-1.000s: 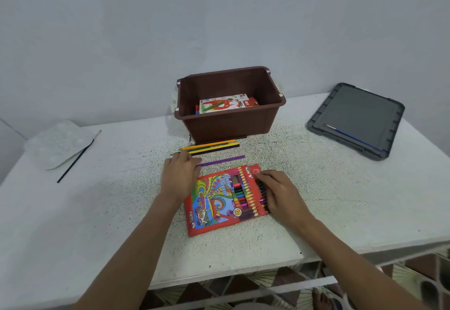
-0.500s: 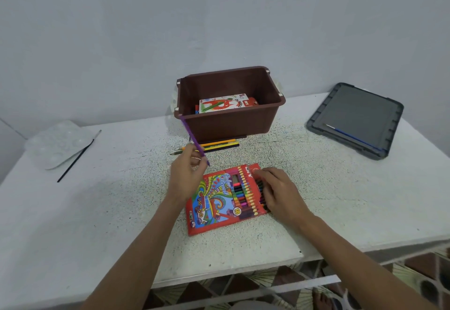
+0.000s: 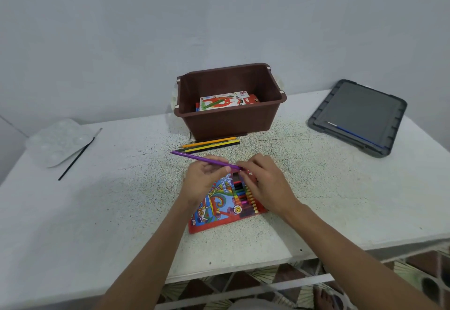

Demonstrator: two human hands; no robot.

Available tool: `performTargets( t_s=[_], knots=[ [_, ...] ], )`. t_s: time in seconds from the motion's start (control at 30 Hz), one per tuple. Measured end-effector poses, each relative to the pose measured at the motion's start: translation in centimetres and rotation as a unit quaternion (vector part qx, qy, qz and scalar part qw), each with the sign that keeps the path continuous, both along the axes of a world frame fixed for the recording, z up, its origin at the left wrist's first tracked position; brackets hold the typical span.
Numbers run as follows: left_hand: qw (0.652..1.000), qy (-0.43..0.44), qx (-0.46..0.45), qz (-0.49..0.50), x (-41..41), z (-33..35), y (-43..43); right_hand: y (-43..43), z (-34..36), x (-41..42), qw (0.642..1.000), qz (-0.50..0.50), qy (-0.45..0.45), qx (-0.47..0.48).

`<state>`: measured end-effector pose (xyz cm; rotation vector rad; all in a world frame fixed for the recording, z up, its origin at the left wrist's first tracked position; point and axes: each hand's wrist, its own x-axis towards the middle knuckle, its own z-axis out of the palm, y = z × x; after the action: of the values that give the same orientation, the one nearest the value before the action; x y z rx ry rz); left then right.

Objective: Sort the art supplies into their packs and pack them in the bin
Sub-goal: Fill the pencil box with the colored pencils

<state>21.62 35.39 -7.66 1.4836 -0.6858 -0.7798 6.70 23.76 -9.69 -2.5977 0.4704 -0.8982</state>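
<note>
Purple pencil (image 3: 207, 160) pinched by left hand (image 3: 203, 183) and right hand (image 3: 264, 183) over pencil pack (image 3: 219, 212); table (image 3: 109, 212) leftward bare.

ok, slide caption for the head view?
Both hands guide a purple pencil into the colour-pencil pack before the bin.

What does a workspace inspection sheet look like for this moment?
Surface: white speckled table.
Job's things: purple pencil held above red pencil pack; loose pencils before brown bin, which holds a box.
Clutter: paint palette, black brush, grey lid with blue brush.
Grippers: left hand grips pencil; right hand touches its end.
Cables: nothing seen.
Surroundings: plain wall, patterned floor.
</note>
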Motion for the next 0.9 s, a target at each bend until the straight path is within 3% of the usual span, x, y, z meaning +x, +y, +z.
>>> performTargets(
  t_s=[0.2, 0.27, 0.37, 0.47, 0.67, 0.9],
  knots=[
    [0.999, -0.020, 0.034, -0.019, 0.4, 0.4, 0.2, -1.8, -0.1, -1.0, 0.999, -0.015, 0.028, -0.017],
    [0.991, -0.109, 0.075, -0.002, 1.5, -0.3, 0.8, -3.7, -0.1, -2.3, 0.997, -0.053, 0.044, -0.027],
    [0.935, -0.334, 0.122, 0.004, 3.6, -2.5, 2.3, -6.9, 0.2, -4.9, 0.988, -0.132, 0.074, -0.045],
    [0.885, -0.434, 0.165, -0.012, 5.0, -4.8, 3.3, -9.5, 0.5, -7.1, 0.975, -0.182, 0.112, -0.063],
    [0.871, -0.457, 0.177, -0.017, 5.4, -5.4, 3.3, -11.1, 0.3, -8.5, 0.963, -0.209, 0.139, -0.099],
    [0.862, -0.475, 0.177, -0.020, 5.4, -5.5, 3.3, -7.6, -0.6, -5.8, 0.979, -0.137, 0.121, -0.091]
  ],
)
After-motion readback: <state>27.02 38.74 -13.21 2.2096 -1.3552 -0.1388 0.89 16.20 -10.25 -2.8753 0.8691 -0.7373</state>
